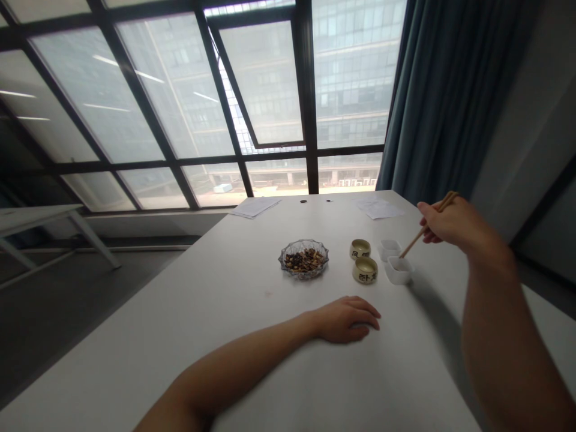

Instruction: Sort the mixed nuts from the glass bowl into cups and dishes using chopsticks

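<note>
My right hand (443,222) is closed around wooden chopsticks (414,240), whose lower tips reach into the nearer white plastic container (399,275). What lies inside that container is too small to make out. Right behind it stands a second white container (389,248). Two olive-green ceramic cups with dark characters, a near one (365,276) and a far one (360,247), are just left of the containers. My left hand (348,320) rests flat on the table in front of the cups, fingers stretched out, holding nothing. Farther left sits a scalloped glass bowl (288,269) of mixed dark and yellowish pieces.
The white table (216,288) runs toward the windows. Papers lie at its far left (255,207) and papers at its far right (378,208). A blue curtain (432,108) hangs at the right. Another white table (40,217) stands at the left.
</note>
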Demonstrator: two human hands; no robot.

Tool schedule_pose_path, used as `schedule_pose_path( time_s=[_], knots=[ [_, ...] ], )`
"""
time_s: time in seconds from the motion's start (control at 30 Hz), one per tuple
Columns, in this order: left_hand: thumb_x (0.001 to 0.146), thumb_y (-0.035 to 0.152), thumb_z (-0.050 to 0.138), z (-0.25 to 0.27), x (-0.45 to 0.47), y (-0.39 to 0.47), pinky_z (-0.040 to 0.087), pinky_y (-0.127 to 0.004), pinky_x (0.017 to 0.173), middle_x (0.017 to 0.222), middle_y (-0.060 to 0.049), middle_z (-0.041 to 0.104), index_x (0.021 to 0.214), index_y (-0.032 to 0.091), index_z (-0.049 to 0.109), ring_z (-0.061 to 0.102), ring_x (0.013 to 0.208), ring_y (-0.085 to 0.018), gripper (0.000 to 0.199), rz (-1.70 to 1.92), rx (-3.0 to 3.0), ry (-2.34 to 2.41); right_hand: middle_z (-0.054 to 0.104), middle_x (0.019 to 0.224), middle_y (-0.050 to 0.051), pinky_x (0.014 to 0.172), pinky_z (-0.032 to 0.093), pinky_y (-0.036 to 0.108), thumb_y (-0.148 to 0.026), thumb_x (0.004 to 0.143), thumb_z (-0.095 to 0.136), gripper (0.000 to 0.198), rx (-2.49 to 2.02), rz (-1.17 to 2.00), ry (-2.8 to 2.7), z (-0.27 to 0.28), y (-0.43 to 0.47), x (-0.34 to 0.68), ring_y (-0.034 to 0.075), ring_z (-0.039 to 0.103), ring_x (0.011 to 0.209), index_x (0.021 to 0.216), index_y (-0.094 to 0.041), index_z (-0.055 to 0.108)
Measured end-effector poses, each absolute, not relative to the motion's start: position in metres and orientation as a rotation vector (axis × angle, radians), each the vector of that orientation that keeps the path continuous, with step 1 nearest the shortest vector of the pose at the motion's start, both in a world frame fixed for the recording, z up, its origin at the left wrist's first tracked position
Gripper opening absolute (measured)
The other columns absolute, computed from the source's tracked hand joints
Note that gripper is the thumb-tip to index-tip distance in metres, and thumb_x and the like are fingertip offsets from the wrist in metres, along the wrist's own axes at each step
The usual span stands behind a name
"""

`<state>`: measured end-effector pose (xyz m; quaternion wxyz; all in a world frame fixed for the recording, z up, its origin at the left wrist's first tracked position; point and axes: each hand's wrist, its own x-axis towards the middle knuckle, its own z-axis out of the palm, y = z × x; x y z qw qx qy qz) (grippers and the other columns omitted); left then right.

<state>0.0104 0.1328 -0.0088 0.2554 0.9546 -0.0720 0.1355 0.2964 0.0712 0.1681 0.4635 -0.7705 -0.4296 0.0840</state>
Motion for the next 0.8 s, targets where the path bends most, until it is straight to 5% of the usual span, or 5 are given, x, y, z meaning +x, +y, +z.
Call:
schedule_pose_path(
  time_s=[0.43,0.8],
  knots=[
    [0.093,0.019,0.057,-0.007,0.011,0.132,0.038,-0.035,0.118,0.136,-0.008,0.065,0.12,0.024,0.067,0.059,0.128,-0.021,0.029,0.343,2.59,-0.178,0.071,0.063,0.011,0.04,0.057,0.03,-0.041,0.096,0.059,0.034,-1.64,0.08,-1.109,0.176,0.074,0.258,0.022,0.069,0.046,0.071,-0.02,0.067],
    [0.094,0.019,0.057,-0.009,0.011,0.133,0.039,-0.034,0.117,0.135,-0.008,0.065,0.119,0.022,0.067,0.06,0.126,-0.021,0.027,0.37,2.592,-0.21,0.075,0.07,0.011,0.054,0.064,0.028,-0.048,0.094,0.067,0.039,-1.31,0.625,-1.319,0.147,0.113,0.191,0.022,0.075,0.058,0.075,-0.014,0.072]
  ],
)
